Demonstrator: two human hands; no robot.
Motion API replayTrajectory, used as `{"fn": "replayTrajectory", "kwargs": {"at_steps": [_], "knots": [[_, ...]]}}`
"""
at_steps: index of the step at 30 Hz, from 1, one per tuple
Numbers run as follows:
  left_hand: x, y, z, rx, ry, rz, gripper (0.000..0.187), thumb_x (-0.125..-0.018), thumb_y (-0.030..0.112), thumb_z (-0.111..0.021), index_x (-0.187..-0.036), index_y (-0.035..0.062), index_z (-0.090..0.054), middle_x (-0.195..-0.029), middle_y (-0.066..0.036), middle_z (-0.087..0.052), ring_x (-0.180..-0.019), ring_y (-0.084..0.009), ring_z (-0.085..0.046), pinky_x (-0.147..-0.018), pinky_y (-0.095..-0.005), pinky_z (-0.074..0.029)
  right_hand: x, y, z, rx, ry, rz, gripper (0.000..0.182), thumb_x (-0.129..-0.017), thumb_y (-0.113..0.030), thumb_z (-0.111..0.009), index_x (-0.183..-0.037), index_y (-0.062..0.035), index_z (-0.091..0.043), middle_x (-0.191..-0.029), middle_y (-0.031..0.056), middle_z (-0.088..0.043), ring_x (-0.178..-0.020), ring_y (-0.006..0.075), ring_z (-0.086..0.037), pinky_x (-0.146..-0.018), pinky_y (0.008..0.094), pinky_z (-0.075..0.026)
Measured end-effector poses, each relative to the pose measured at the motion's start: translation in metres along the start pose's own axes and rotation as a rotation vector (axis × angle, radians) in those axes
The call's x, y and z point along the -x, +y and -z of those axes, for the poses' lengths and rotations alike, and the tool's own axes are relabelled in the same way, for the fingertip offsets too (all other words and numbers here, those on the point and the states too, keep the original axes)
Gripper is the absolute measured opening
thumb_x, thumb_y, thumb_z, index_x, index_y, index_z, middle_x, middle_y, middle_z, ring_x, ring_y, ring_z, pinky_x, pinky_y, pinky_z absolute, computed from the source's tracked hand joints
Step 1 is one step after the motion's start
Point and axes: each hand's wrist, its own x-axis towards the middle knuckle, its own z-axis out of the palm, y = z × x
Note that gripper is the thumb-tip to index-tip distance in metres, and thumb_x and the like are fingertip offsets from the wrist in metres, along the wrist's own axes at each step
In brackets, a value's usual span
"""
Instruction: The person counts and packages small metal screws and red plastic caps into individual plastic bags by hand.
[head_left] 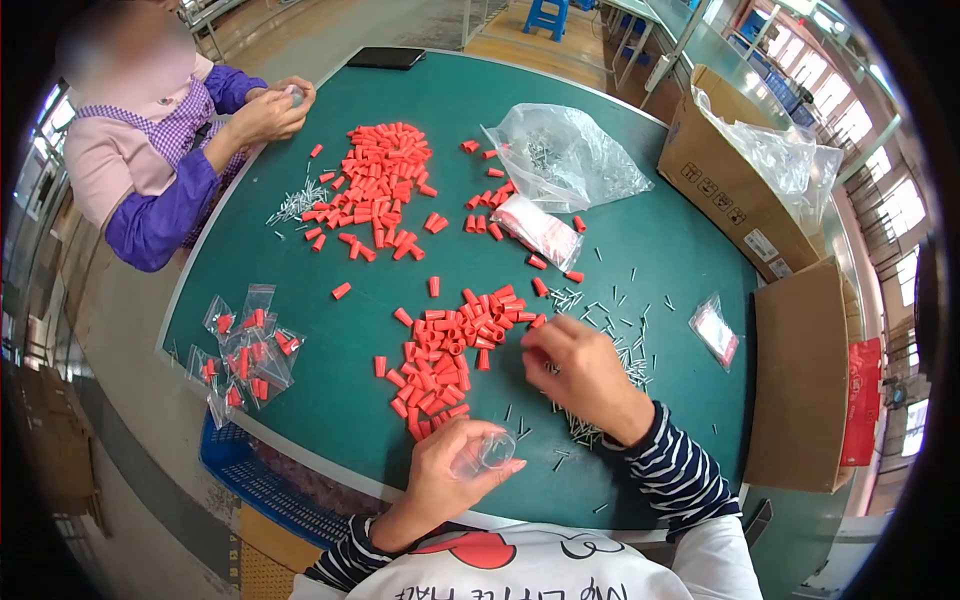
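My left hand (445, 472) is closed on a small clear plastic bag (496, 449), its mouth spread round, near the table's front edge. What is inside the bag I cannot make out. My right hand (585, 375) is above a scatter of small metal screws (635, 355), fingers curled together; whether they pinch anything is hidden. Left of it lies a loose heap of red tapered plastic caps (435, 365). More screws lie beside and below the right wrist.
Filled small bags (245, 350) lie at the table's left edge above a blue basket (270, 490). Farther back are another cap pile (380, 175), a large clear bag (570, 155) and packs of small bags (540, 232). Cardboard boxes (715, 185) stand right. A co-worker's hands (270, 112) hold something clear.
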Motion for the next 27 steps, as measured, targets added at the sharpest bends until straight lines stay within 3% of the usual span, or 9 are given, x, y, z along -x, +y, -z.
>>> {"fn": "replayTrajectory", "kwargs": {"at_steps": [3,9,13,18,21,24,25,27], "knots": [[0.001,0.002,0.001,0.012,-0.013,0.024,0.043,-0.065,0.007,-0.09,-0.098,0.0031,-0.063,-0.09,-0.004,-0.064,-0.072,-0.0081,-0.053,-0.063,-0.0224,-0.044,-0.018,0.014,0.002,0.023,0.097,0.027,0.017,-0.077,-0.004,-0.07,-0.092,-0.0017,-0.063,-0.085,0.0127,-0.058,-0.077,0.0323,-0.062,-0.066,0.0411,-0.052],[0.001,0.0,-0.001,0.061,-0.005,0.045,0.043,-0.066,0.007,-0.09,-0.099,0.0031,-0.063,-0.09,-0.003,-0.062,-0.072,-0.0071,-0.051,-0.063,-0.0217,-0.043,-0.029,0.036,-0.011,0.039,-0.01,0.194,0.016,-0.077,-0.002,-0.067,-0.093,-0.0011,-0.062,-0.09,0.0149,-0.058,-0.08,0.0325,-0.062,-0.071,0.0412,-0.052],[-0.001,0.003,0.0,0.0,0.015,0.031,0.041,-0.068,0.012,-0.089,-0.1,0.0043,-0.064,-0.083,-0.004,-0.063,-0.066,-0.0123,-0.056,-0.059,-0.0251,-0.046,-0.028,0.025,-0.008,0.096,-0.11,0.062,0.021,-0.076,-0.003,-0.066,-0.096,-0.0008,-0.06,-0.09,0.0173,-0.057,-0.08,0.0351,-0.063,-0.071,0.0425,-0.053],[0.0,0.002,-0.001,0.001,0.014,0.039,0.042,-0.068,0.007,-0.089,-0.1,0.0028,-0.062,-0.091,-0.002,-0.062,-0.072,-0.0062,-0.05,-0.064,-0.0211,-0.043,-0.023,0.02,-0.008,0.119,-0.111,0.104,0.023,-0.076,-0.004,-0.064,-0.098,-0.0008,-0.059,-0.091,0.0185,-0.056,-0.077,0.037,-0.063,-0.07,0.0442,-0.053],[-0.001,0.005,0.0,-0.028,0.007,0.041,0.042,-0.069,0.006,-0.088,-0.101,0.0025,-0.061,-0.092,-0.003,-0.062,-0.073,-0.006,-0.051,-0.065,-0.0211,-0.044,-0.02,0.016,0.001,0.047,-0.156,0.061,0.022,-0.075,-0.003,-0.064,-0.097,-0.0011,-0.06,-0.093,0.0174,-0.058,-0.075,0.0323,-0.064,-0.068,0.0406,-0.054],[0.001,0.002,-0.001,-0.017,0.016,0.078,0.042,-0.07,0.005,-0.087,-0.102,0.0014,-0.06,-0.094,-0.002,-0.062,-0.078,-0.0058,-0.054,-0.068,-0.0215,-0.046,-0.013,-0.01,0.024,-0.392,-0.212,-0.017,0.022,-0.075,-0.003,-0.066,-0.097,-0.0018,-0.061,-0.094,0.0144,-0.059,-0.072,0.0237,-0.064,-0.064,0.0348,-0.054],[0.001,0.0,-0.002,-0.004,0.019,0.095,0.042,-0.07,0.004,-0.087,-0.102,0.001,-0.06,-0.094,-0.002,-0.062,-0.08,-0.0059,-0.055,-0.069,-0.0216,-0.046,-0.007,-0.017,0.029,-0.49,-0.251,-0.047,0.023,-0.075,-0.004,-0.067,-0.098,-0.0021,-0.062,-0.096,0.0107,-0.06,-0.07,0.0161,-0.062,-0.062,0.0292,-0.053],[-0.002,-0.001,-0.005,0.008,0.063,0.035,0.042,-0.069,0.009,-0.087,-0.102,0.0026,-0.062,-0.089,-0.005,-0.064,-0.074,-0.0122,-0.059,-0.065,-0.0261,-0.049,0.004,-0.03,0.036,-0.602,-0.286,0.008,0.024,-0.076,-0.004,-0.067,-0.1,-0.0026,-0.063,-0.096,0.0095,-0.06,-0.07,0.0153,-0.062,-0.061,0.028,-0.053]]}}
